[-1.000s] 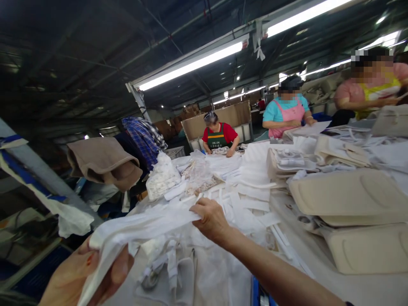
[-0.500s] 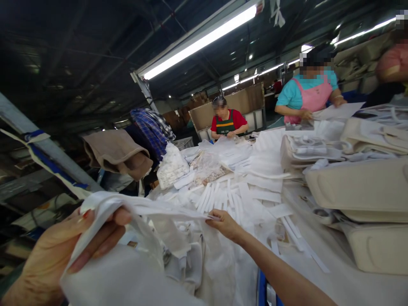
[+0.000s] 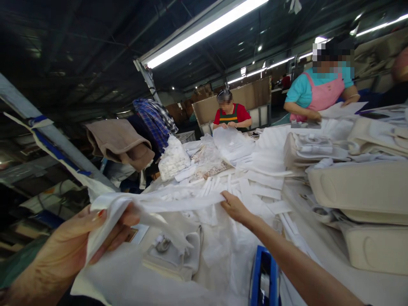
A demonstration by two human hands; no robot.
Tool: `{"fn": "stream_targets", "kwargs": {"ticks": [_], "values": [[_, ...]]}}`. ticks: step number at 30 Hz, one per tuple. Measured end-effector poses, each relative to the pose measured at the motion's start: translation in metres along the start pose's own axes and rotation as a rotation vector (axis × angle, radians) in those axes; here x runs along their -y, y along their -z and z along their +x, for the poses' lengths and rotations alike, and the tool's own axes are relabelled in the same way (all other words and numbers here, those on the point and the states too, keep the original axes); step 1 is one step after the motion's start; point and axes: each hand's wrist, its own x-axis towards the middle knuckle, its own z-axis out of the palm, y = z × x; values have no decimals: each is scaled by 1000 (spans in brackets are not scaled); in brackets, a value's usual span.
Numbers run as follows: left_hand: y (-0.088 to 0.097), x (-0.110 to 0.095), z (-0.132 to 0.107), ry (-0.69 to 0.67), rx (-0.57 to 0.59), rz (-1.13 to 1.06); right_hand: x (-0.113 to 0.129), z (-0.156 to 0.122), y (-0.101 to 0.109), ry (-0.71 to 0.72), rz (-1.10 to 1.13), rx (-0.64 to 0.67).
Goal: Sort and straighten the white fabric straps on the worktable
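Note:
A thin, limp white fabric sheet (image 3: pixel 127 270) drapes over my left hand (image 3: pixel 68 244), whose thumb and fingers are closed on its folded upper part. From there a narrow band of the sheet stretches rightward to my right hand (image 3: pixel 234 206). The right fingertips pinch the far end of that band, which hangs above the table. Below the stretched band lies a folded off-white fabric piece (image 3: pixel 174 259) with a grey tangled bit on it. A blue tray (image 3: pixel 256 276) stands near my right forearm.
White strips (image 3: pixel 245 191) and a clear plastic bag (image 3: pixel 232 142) cover the table's middle. Stacked cream fabric bags (image 3: pixel 357 182) stand on the right. Two people (image 3: pixel 232 114) (image 3: pixel 328 89) work across the table. A slanted metal post (image 3: pixel 57 131) rises at left.
My right hand has moved slightly right and up, drawing the band out flatter and wider to view. My left hand keeps its hold, a little further right. More of the blue tray shows.

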Motion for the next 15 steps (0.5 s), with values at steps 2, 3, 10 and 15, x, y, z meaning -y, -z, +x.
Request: {"fn": "stream_targets", "kwargs": {"ticks": [2, 3, 10, 15], "values": [[11, 15, 0, 22, 65, 8, 6, 19, 20, 15, -42, -123], [16, 25, 1, 60, 81, 3, 12, 29, 31, 27, -61, -179], [17, 105, -2, 373, 283, -149, 97, 88, 90, 218, -199, -405], [-3, 131, -4, 391, 388, -268, 177, 107, 90, 381, -327, -477]]}}
